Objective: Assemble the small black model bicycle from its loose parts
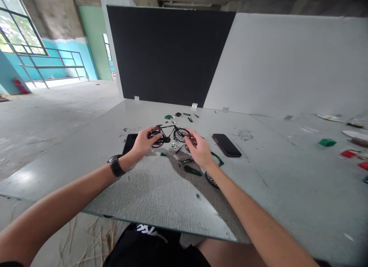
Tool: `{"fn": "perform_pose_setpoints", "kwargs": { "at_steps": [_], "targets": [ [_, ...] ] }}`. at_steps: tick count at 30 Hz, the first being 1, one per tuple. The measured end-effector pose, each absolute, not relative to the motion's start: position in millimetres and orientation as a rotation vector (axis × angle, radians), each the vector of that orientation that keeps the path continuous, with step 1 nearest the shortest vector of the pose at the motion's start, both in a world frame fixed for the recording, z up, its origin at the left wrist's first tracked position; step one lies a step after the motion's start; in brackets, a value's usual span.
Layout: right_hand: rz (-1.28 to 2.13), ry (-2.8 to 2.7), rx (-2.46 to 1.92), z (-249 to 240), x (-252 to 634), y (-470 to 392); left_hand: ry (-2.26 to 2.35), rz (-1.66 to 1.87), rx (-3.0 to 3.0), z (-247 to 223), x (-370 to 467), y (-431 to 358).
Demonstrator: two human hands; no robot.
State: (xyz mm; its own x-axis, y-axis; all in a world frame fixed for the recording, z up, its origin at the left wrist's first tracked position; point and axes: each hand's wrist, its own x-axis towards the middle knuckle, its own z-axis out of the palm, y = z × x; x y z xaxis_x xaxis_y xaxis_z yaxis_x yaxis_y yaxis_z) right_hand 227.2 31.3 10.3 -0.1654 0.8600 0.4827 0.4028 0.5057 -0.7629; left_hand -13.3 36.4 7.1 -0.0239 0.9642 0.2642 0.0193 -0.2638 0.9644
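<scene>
A small black model bicycle (169, 133) is held upright just above the table between my two hands. My left hand (146, 140) pinches its rear wheel, with the thumb in front of the spokes. At the front wheel, my right hand (197, 146) grips the tyre's lower right side between thumb and fingers. Below lie loose model parts: a dark green elongated piece (192, 170), a spoked wheel (211, 179) partly behind my right forearm, and a green curved piece (217, 158). Small clear and dark bits sit under the bicycle.
A phone (227, 145) lies right of my right hand, and a dark flat device (129, 141) is partly behind my left wrist. Green and black pieces (178, 114) are scattered farther back. A black panel (169, 56) stands behind. Red and green items (327, 142) lie at the right.
</scene>
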Motion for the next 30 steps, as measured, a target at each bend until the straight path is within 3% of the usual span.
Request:
{"fn": "perform_pose_setpoints", "kwargs": {
  "at_steps": [4, 11, 21, 30],
  "targets": [
    [0.664, -1.671, -1.076, 6, 227, 34, 1.057, 1.439, 1.346, 9, -12, 35],
    [1.134, -1.334, -1.027, 2, 227, 42, 0.974, 1.446, 1.276, 11, -9, 32],
    [1.399, -1.178, -0.986, 8, 220, 34, 0.904, 1.422, 1.107, 17, -6, 24],
    [1.186, -1.341, -1.086, 2, 214, 32, 0.877, 1.389, 1.123, 16, 0, 17]
  ]
}}
